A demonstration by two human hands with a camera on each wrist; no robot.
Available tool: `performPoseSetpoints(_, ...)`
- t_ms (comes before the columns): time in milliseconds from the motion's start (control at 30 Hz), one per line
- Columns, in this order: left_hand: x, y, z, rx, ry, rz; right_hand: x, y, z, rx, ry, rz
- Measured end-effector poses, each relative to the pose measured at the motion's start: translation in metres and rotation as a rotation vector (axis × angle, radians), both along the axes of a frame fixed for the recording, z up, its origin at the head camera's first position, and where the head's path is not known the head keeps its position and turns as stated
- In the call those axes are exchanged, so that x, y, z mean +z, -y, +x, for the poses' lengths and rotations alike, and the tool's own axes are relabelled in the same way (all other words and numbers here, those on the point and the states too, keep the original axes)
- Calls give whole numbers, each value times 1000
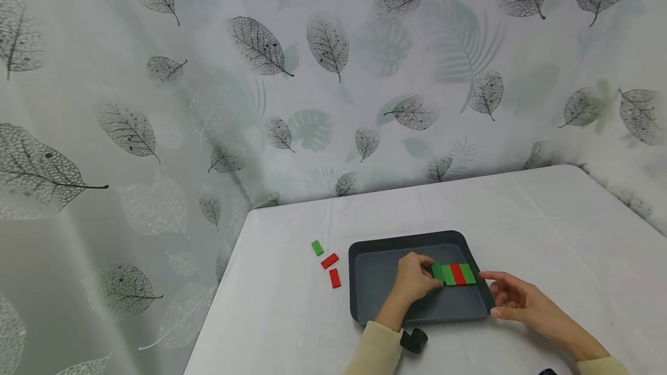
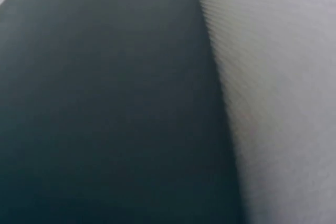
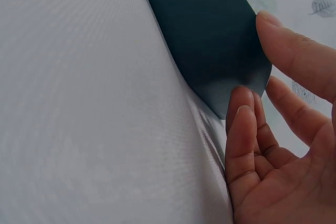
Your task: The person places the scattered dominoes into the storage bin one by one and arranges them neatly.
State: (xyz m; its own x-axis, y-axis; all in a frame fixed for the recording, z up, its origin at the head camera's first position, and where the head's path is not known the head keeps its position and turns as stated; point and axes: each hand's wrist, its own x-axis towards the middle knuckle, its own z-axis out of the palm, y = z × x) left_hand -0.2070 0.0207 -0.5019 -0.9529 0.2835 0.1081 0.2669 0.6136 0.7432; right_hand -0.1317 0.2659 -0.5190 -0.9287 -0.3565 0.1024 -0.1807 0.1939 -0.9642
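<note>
A dark grey tray [image 1: 380, 294] lies on the white-covered table. Inside it, near the right wall, green and red blocks form a short row, with a red block [image 1: 458, 274] between two green ones. At the row's left end my left hand [image 1: 413, 278] pinches a darker-looking green block [image 1: 437, 271] between thumb and fingers. My right hand [image 1: 526, 304] is at the tray's right side, its fingertips at the rim and the fingers loosely bent. In the right wrist view, fingers and thumb meet the tray's outer wall [image 3: 210, 35]. The left wrist view shows only tray wall [image 2: 115, 98] and cloth.
Left of the tray lie a loose green block [image 1: 317, 247] and two loose red blocks, one red block [image 1: 330, 260] above the other. A leaf-patterned curtain [image 1: 323, 103] hangs behind and to the left of the table [image 1: 281, 305].
</note>
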Motion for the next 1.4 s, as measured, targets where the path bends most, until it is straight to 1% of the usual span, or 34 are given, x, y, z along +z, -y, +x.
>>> performPoseSetpoints(167, -3, 0, 0, -1, -31, -13, 1, 1, 0, -9, -2, 7)
performPoseSetpoints(333, -6, 1, -1, -12, -36, -30, 1, 1, 0, -23, 10, 28)
performPoseSetpoints(400, -6, 0, -1, -12, -43, -52, 1, 1, 0, -23, 10, 28)
performPoseSetpoints(533, -6, -1, -2, -3, -54, -85, 0, 1, 0, -24, 11, 27)
performPoseSetpoints(767, -6, -2, -1, 12, -49, -126, -1, 1, 0, -21, 6, 21)
performPoseSetpoints(933, -7, -2, -2, 5, -59, -143, -1, 0, -1, -12, 6, 14)
performPoseSetpoints(1100, -7, -2, -2, -3, -75, -155, 0, 0, 0, -11, 2, 7)
performPoseSetpoints(1200, -3, -1, -1, -12, -86, -153, 0, 0, 0, -13, -1, 4)
performPoseSetpoints(1233, 0, 0, 0, -13, -86, -147, 0, 0, 0, -12, 3, 3)
performPoseSetpoints(1300, 8, 4, 4, -18, -97, -118, 0, 0, 0, -16, 7, 8)
performPoseSetpoints(1333, 13, 7, 5, -28, -119, -96, 0, 0, 0, -16, 11, 10)
performPoseSetpoints(1400, 26, 17, 7, -44, -195, -34, 0, 0, -1, -18, 20, 19)
